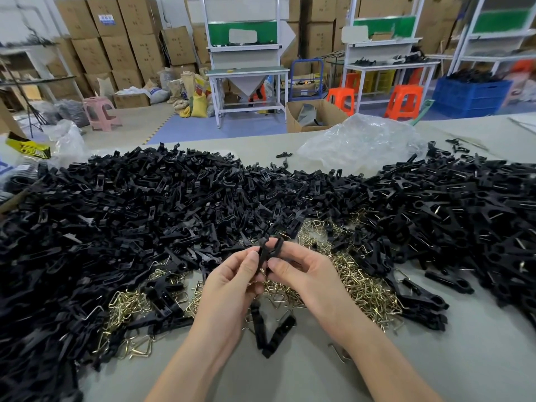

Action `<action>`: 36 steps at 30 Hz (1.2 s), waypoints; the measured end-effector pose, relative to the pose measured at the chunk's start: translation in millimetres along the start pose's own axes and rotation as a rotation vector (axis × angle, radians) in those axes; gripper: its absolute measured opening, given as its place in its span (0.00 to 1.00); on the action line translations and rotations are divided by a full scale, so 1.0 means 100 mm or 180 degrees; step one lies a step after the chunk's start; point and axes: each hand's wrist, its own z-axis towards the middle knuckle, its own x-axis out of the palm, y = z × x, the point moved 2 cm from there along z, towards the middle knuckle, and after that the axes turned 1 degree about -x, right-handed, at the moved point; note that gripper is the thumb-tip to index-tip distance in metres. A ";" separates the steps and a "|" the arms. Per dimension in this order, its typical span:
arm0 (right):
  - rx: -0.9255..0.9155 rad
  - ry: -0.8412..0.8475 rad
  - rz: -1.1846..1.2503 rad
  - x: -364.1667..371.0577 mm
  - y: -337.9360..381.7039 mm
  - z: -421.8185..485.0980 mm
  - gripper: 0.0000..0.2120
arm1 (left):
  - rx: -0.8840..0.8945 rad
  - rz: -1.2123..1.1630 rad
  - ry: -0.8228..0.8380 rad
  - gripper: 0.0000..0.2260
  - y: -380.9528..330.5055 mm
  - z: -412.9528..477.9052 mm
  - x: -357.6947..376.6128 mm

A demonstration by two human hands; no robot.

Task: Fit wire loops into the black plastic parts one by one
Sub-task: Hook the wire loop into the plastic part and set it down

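Pinching a long, smooth black plastic part [268, 252], the left hand [229, 285] and right hand [304, 271] each have a grip clamped on it. It stands nearly upright, forked end up, above shiny bent wire loops [365, 288] on the counter [435, 358].

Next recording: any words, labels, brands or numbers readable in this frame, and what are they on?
No text reads clearly here.
Blue and white label on a cardboard box, top left: too small to read.
Yellow and black packet, far left: lettering blurred.
Printed sack on the floor: blurred.
Black plastic part being held: no marking visible.
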 end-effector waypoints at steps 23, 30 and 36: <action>0.0016 -0.0026 0.0330 0.03 -0.01 0.01 0.15 | 0.0390 0.0993 -0.0057 0.08 0.00 -0.04 -0.02; 0.0107 -0.0033 0.0185 0.02 0.00 0.00 0.14 | 0.1588 0.2771 0.0090 0.25 -0.07 -0.13 -0.01; 0.0156 -0.0062 0.0363 0.00 0.03 0.00 0.14 | 0.1813 0.3491 0.0154 0.21 -0.09 -0.11 -0.05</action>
